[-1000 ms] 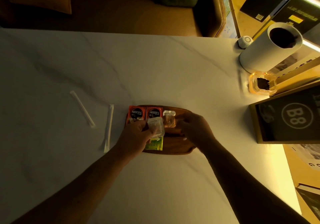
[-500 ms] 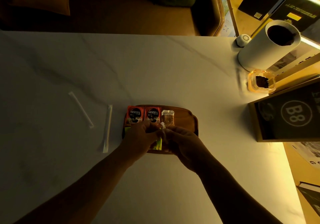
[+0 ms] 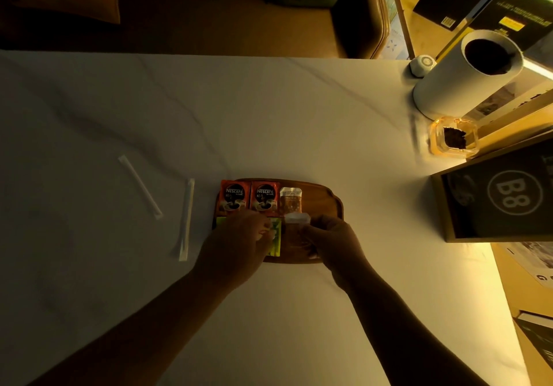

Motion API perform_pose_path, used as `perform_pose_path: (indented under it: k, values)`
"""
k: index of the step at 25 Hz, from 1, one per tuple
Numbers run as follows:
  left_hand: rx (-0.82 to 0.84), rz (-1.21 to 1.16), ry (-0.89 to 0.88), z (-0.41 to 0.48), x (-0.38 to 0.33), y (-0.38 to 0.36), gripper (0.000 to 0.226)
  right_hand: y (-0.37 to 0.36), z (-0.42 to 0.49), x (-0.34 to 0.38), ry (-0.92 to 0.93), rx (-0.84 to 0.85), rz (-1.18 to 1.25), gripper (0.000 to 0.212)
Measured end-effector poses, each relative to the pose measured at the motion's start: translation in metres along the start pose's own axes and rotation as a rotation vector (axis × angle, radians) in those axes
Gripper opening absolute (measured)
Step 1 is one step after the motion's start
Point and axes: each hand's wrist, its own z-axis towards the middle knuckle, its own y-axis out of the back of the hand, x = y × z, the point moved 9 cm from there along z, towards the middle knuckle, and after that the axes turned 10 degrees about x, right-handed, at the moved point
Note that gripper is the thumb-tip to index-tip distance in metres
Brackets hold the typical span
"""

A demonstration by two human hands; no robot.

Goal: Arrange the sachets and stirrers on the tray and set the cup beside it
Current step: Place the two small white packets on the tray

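Now right hand (image 3: pixel 335 242) fingers pinch a clear sachet (image 3: pixel 296 219) over the tray (image 3: pixel 323 203); left hand (image 3: pixel 239 242) presses green sachets (image 3: pixel 275 239).

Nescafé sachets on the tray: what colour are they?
Red-orange Nescafé sachets, shown in the head view.

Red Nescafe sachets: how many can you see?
2. One red sachet lies at the far left corner of the wooden tray; the second sits right beside it. The hands could hide others.
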Motion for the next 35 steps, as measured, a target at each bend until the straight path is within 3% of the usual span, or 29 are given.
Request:
perform_pose_path:
  k: [2, 6, 15, 22, 29, 35]
  values:
    - [-0.004, 0.314, -0.174, -0.011, -0.01, -0.008, 0.028, 0.015, 0.002, -0.007, -0.048, -0.074, -0.065, 0.014]
    - [0.082, 0.464, -0.201, -0.019, -0.004, -0.031, 0.04, 0.012, 0.005, -0.011, -0.049, -0.07, -0.311, 0.011]
    - [0.07, 0.501, -0.21, -0.018, 0.001, -0.037, 0.046, 0.001, 0.008, -0.009, 0.009, -0.136, -0.458, 0.009]
    - [0.063, 0.469, -0.219, -0.022, 0.0, -0.036, 0.047, -0.001, 0.011, -0.007, 0.03, -0.118, -0.431, 0.008]
    - [0.088, 0.484, -0.231, -0.023, 0.002, -0.04, 0.048, -0.009, 0.01, -0.001, 0.052, -0.163, -0.715, 0.013]
    - [0.115, 0.526, -0.194, -0.018, -0.002, -0.04, 0.05, -0.011, 0.004, 0.012, 0.125, -0.281, -0.923, 0.031]
